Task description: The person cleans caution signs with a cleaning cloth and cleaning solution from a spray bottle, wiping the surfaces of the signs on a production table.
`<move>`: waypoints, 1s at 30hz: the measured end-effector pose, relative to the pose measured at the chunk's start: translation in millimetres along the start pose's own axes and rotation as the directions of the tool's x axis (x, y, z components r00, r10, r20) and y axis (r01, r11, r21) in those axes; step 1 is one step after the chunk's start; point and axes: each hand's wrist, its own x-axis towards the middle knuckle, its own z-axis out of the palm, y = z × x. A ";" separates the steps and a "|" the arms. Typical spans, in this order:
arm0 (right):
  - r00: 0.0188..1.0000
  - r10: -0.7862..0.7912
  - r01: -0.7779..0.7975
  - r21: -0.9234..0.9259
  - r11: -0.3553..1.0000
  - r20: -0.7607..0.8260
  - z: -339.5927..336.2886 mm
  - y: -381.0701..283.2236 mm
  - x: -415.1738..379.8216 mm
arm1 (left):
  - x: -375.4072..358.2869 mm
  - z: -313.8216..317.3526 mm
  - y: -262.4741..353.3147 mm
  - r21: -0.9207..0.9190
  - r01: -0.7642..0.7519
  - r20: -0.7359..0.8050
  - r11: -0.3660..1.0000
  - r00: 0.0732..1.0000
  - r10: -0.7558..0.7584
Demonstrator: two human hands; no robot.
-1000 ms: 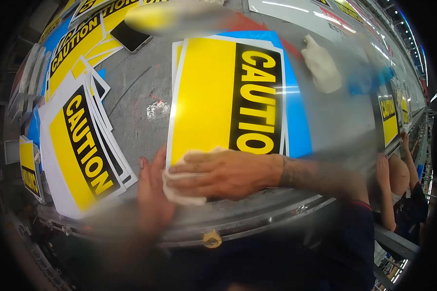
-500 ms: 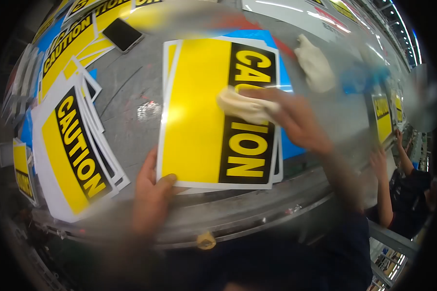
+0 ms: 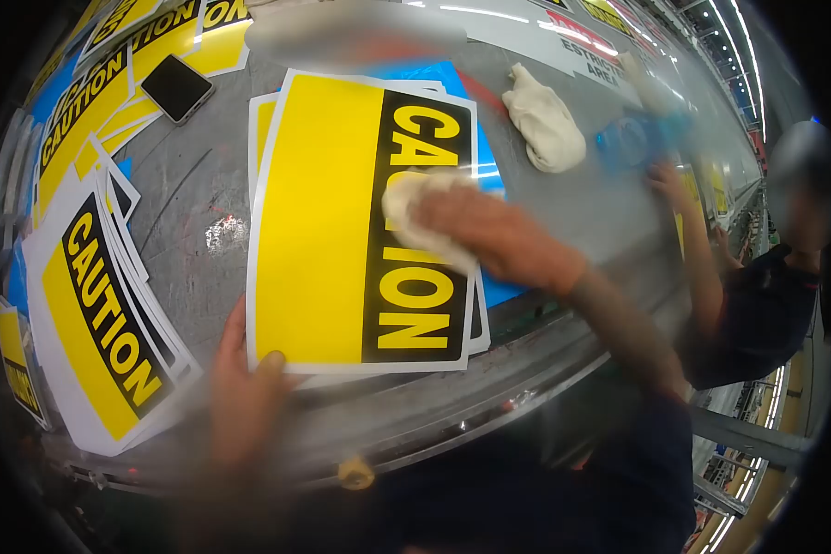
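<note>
A yellow and black CAUTION sign (image 3: 319,222) with a white border lies on top of a small stack of signs, over a blue sheet (image 3: 494,189). My left hand (image 3: 247,374) pinches the sign's near left corner, thumb on top. On the black band, a cream cloth (image 3: 402,198) is bunched beneath my right hand (image 3: 489,226), whose fingers press on it and cover the middle letters. Beside the stack, to the left, more CAUTION signs (image 3: 106,319) are piled on white sheets.
Another cream cloth (image 3: 545,120) sits right of the stack, near a blurred blue transparent object (image 3: 632,138). A black phone (image 3: 177,88) lies at the back left among more signs. On the right, a co-worker's arm (image 3: 697,240) reaches over the grey table (image 3: 198,198).
My right hand has come down flatter over the cloth, still on the black band. The co-worker's hand has moved towards the blue object. The whole view has shifted slightly.
</note>
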 end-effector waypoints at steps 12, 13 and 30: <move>0.946 -0.303 0.273 0.217 0.937 0.118 24.2 -45.5 -19.5 | 0.1 -3.7 -7.3 0.136 -0.008 -0.039 0.991 0.999 0.014; 0.962 -0.261 0.256 0.066 0.964 0.082 15.9 -29.5 -18.2 | 1.9 -6.7 -14.4 0.146 -0.037 -0.042 0.989 0.998 0.044; 0.961 -0.239 0.206 0.216 0.954 0.136 12.5 -62.2 -67.6 | -3.0 -3.1 -10.3 0.233 -0.005 -0.068 0.972 0.997 0.022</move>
